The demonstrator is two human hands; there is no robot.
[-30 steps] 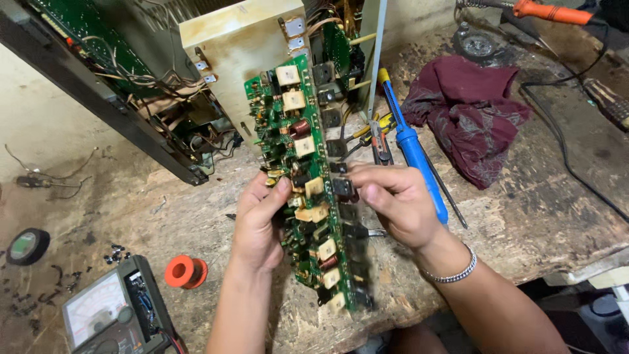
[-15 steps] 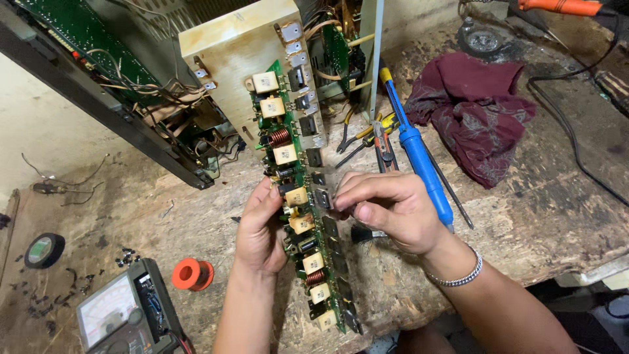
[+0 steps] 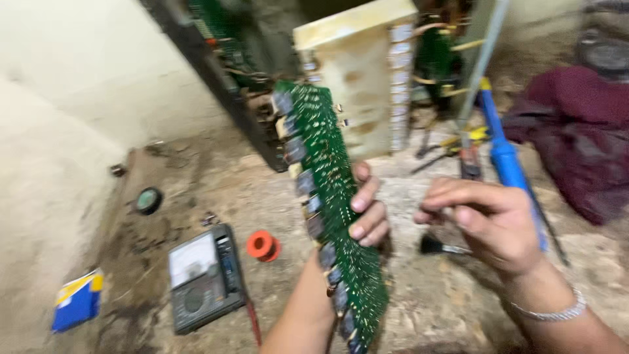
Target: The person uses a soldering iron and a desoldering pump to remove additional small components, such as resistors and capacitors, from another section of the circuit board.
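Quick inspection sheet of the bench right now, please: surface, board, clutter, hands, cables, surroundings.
Surface: worn bench, dusty, stained.
Job's things: green board upright, solder side facing the camera.
Clutter: meter, orange spool, brush, blue screwdriver, maroon rag, blue-yellow pack.
Hands: left hand grips the board's edge; right hand beside it, off the board, fingers curled, contents unclear.
Cables: red lead by the meter.
Surroundings: open chassis behind, pale wall at left; picture blurred.

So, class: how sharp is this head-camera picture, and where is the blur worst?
Head view: motion blur throughout; the right hand and blue-handled tool smear most, the circuit board in the left hand stays recognisable, its solder points streaked; lighting soft, no glare.
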